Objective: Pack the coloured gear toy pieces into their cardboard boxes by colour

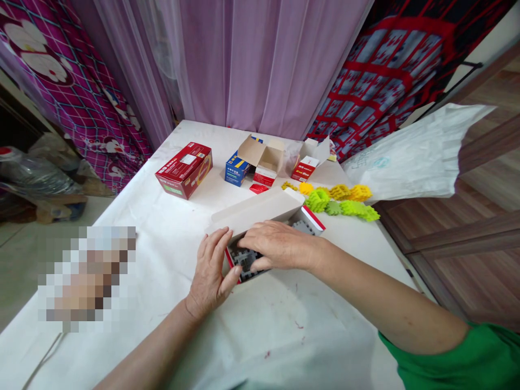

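White tabletop, open box beneath right fingers, grip unclear, left fingers spread beside it.

A pixelated patch toward 8 o'clock masks whatever lies there. The person's right hand hides the middle of the open box and some grey pieces within; what its fingertips touch cannot be told. Fine print on the dark red carton, toward 10 o'clock, is too small to read. The picture's edge crops the green sleeve at 4 o'clock.
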Demonstrator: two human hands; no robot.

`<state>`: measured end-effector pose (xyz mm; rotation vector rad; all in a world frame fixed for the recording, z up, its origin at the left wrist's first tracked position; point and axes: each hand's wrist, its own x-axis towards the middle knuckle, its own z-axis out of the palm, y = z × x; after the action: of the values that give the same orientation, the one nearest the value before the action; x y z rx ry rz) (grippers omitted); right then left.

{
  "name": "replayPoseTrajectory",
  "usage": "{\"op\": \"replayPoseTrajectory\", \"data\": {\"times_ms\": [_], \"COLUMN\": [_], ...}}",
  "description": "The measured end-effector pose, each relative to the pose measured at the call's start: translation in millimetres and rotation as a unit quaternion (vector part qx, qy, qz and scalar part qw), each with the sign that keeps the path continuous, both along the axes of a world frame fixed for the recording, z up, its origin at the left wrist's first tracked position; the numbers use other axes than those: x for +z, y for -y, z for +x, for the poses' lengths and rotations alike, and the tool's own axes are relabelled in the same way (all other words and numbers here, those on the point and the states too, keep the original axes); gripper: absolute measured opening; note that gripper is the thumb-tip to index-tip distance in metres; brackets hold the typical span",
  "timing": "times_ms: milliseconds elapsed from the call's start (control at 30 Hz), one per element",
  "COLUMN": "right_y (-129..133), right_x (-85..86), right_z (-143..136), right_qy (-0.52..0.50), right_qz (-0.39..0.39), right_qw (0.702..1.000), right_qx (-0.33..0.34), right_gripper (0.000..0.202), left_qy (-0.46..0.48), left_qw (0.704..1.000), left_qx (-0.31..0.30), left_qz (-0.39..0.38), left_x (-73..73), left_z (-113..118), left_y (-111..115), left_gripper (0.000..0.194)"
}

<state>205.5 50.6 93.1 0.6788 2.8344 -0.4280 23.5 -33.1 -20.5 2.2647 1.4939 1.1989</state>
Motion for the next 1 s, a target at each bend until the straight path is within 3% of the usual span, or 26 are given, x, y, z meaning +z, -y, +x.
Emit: {"op": "replayPoseTrajectory", "data": {"times_ms": [167, 400, 567, 1000], "right_y": [-7, -28, -20, -17], "right_x": [3.3, 14.4, 8.8, 1.4], "right_z": [6, 53, 67, 49], "right_qy": [-0.01, 0.025, 0.039, 0.082], "right_qz": [-0.011, 0.047, 0.023, 0.036], "right_qw": [1.0, 0.99, 0.994, 0.994], "right_qx": [-0.012, -0.132, -0.102, -0.057], "right_gripper": [0.029, 0.024, 0.037, 0.052], "left_qy": [0.003, 0.012, 0.013, 0.001], "left_qw": [1.0, 1.0, 1.0, 1.0], "left_qx": [-0.001, -0.002, -0.007, -0.006], "left_qz": [-0.002, -0.015, -0.02, -0.022], "left_x": [0.2, 1.4, 0.8, 2.4], "left_z": [0, 0, 0, -1], "left_y": [0, 0, 0, 0], "left_gripper": [0.059, 0.059, 0.059, 0.06]}}
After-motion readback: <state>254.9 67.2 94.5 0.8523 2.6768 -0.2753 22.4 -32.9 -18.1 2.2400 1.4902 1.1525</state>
